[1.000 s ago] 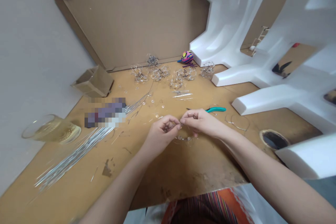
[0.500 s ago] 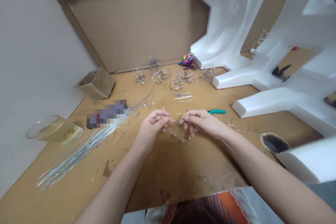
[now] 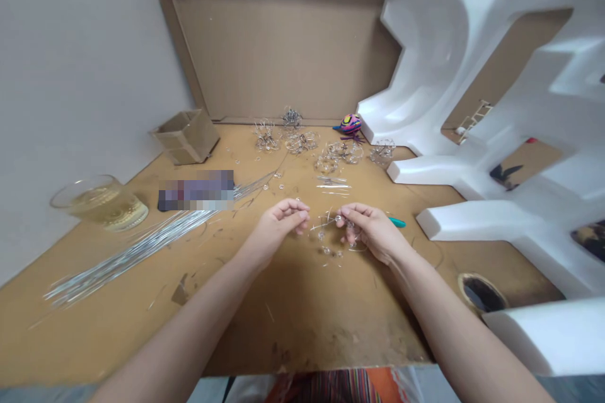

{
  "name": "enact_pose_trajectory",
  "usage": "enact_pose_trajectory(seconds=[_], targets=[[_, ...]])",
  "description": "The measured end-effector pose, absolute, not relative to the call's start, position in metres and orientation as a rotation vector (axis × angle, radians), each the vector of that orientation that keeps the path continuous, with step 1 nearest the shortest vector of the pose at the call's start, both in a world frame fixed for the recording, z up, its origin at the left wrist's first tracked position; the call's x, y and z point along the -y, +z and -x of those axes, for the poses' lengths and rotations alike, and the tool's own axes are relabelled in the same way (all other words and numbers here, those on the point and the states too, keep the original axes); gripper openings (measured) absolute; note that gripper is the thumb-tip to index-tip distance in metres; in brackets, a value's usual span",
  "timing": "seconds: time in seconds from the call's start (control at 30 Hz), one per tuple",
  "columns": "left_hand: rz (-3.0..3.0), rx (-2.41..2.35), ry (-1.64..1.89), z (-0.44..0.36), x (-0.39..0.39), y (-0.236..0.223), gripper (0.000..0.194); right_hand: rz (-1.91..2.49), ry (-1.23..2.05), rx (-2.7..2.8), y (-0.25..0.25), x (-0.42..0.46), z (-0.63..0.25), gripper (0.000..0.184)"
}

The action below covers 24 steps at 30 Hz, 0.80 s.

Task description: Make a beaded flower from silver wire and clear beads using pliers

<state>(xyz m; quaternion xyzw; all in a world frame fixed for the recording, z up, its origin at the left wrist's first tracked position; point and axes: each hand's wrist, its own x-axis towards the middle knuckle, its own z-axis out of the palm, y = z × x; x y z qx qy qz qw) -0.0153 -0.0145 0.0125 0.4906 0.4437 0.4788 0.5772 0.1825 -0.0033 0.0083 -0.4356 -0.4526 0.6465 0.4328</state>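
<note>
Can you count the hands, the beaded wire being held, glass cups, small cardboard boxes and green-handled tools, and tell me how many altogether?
Hands: 2, left hand and right hand
Held beaded wire: 1
Glass cup: 1
Small cardboard box: 1
Green-handled tool: 1
Total: 6

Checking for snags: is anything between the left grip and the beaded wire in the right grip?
Nothing visible: just a gap over the tabletop separates the left grip from the beaded wire in the right grip.

wire tangles (image 3: 302, 142) lie behind the beaded wire (image 3: 321, 235), right of the box (image 3: 190, 143).
</note>
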Motion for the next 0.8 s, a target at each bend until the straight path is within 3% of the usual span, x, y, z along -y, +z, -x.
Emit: enact_pose_trajectory(seconds=[0.3, 0.8], targets=[[-1.277, -1.023, 0.954, 0.0124, 0.0142, 0.0052, 0.027, 1.064, 1.580, 0.997, 0.0074, -0.0009, -0.1853, 0.028], [-1.386, -1.024, 0.969, 0.0110, 0.0170, 0.0064, 0.030, 1.080, 1.504, 1.012, 0.0062, -0.0016, -0.1854, 0.030]])
